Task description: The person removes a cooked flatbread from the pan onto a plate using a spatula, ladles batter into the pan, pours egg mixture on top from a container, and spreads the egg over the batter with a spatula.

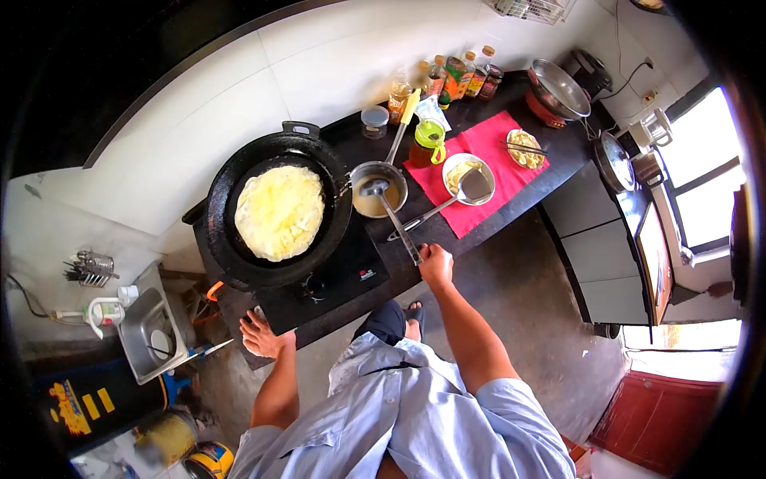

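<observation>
A pale yellow pancake (280, 213) lies flat in a large black pan (219, 188) on the black cooktop (343, 275). My right hand (436, 264) is closed around the handle end of a metal ladle (390, 209), whose bowl is in a small pot (403, 177) of pale batter. My left hand (263, 334) rests at the counter's front edge, fingers apart, left of the cooktop. Between the pot and a white bowl (489, 191) of food, a spatula (431, 214) lies with its blade on the bowl.
A green-lidded jar (429, 141) and a second bowl (526, 149) with chopsticks stand on a red cloth (487, 137). Bottles (455, 77) line the wall. A steel pan (561, 88) is at the far right, a sink (146, 335) at the left.
</observation>
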Available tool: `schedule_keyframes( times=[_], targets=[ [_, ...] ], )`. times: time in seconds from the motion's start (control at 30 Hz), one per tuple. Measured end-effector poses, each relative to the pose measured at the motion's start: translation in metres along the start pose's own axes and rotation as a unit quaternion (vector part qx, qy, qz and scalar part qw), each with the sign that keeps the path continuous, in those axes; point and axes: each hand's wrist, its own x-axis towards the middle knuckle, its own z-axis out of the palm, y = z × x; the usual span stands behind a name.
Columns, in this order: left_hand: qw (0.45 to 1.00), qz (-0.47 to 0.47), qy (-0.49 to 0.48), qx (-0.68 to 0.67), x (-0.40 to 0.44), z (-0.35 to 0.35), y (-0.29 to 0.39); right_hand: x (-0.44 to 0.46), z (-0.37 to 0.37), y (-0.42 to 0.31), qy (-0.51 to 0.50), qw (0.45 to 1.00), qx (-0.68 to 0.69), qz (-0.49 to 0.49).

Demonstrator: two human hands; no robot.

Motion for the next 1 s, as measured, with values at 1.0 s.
schedule_keyframes(
  times=[1.0],
  targets=[
    [0.998, 0.014, 0.03, -0.05, 0.005, 0.022, -0.01, -0.001, -0.09, -0.15, -0.191, 0.906, -0.287, -0.245]
  ],
)
